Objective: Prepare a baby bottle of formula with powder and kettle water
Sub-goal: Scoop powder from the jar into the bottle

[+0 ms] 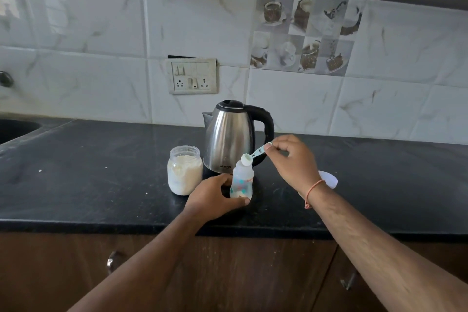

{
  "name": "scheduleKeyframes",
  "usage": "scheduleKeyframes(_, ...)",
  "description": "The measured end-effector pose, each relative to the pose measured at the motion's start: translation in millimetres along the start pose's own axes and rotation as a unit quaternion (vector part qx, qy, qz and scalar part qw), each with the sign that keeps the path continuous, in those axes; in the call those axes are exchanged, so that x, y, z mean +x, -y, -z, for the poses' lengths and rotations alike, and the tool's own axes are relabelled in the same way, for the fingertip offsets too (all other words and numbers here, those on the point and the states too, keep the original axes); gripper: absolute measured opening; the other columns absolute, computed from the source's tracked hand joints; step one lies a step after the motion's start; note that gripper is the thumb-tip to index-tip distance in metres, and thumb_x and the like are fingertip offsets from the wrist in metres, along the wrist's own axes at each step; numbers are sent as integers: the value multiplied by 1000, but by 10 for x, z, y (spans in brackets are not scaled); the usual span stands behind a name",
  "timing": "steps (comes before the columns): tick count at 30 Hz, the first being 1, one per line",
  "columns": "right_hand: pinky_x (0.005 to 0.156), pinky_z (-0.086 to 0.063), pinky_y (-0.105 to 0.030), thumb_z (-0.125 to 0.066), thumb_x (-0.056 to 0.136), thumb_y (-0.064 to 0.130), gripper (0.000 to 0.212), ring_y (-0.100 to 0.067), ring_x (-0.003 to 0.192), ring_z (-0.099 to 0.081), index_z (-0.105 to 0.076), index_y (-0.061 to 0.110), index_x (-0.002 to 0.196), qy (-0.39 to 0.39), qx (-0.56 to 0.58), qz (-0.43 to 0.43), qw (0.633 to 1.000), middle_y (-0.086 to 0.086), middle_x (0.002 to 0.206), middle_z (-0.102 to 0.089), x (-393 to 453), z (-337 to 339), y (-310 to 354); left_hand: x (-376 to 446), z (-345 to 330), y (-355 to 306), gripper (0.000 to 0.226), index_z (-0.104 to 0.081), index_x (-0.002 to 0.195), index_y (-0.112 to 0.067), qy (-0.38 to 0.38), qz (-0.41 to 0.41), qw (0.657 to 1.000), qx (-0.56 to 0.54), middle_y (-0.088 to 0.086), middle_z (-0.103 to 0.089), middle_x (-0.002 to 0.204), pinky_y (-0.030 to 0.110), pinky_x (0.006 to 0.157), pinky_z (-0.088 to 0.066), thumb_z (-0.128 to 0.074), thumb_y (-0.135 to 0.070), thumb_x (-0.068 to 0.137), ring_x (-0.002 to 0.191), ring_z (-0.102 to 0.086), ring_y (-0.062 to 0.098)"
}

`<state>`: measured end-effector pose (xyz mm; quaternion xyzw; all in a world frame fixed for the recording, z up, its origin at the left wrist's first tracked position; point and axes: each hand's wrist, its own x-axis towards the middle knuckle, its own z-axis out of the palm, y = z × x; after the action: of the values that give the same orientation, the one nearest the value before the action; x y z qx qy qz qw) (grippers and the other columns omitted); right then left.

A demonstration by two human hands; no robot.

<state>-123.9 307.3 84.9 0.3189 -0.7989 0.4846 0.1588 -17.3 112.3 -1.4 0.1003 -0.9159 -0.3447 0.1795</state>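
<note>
I am tipping a scoop of formula into the baby bottle (241, 181), so the powder step is in hand, with a little powder already lying at the bottle's bottom. My left hand (215, 197) is curling round the bottle's base, thumb in front, holding it upright on the black counter (101, 172). My right hand (295, 159) is pinching the handle end of the measuring scoop (253, 156), whose bowl is sitting at the bottle's open mouth. The open powder jar (184, 171) is standing just left of my left fingers, the steel kettle (233, 134) just beyond the bottle. A white object (329, 179), perhaps a cap, is lying behind my right wrist. Next I judge more scoops or kettle water, calling for a steady bottle.
</note>
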Motion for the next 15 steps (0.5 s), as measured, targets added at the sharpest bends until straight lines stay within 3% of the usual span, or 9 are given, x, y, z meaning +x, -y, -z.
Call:
scheduleKeyframes(3,79,-41,-6,-75,101,27,15,-8,98,-63,-86,17,100,-7,-55,77,995,15,104,-67,-17,-25,-36,2,-19,12,79,-61,148,-35,-3,1,1000,-4,-19,-69,139,25,101,-54,-89,-61,79,115,-62,-2)
scheduleKeyframes(10,84,-49,-27,-73,101,27,16,-14,100,-57,-85,17,102,8,-168,254,952,9,100,-67,-103,1,-21,1,-45,50,79,-63,146,-35,-9,4,1000,-9,-20,-71,137,27,101,-55,-89,-63,77,114,-64,-3)
scheduleKeyframes(15,77,-47,-31,-58,103,40,35,-15,95,-57,-86,18,104,10,-199,287,937,8,96,-71,-127,-10,-40,3,-43,54,79,-64,145,-35,-8,7,1000,-8,-19,-72,136,30,103,-57,-89,-64,76,115,-65,-2)
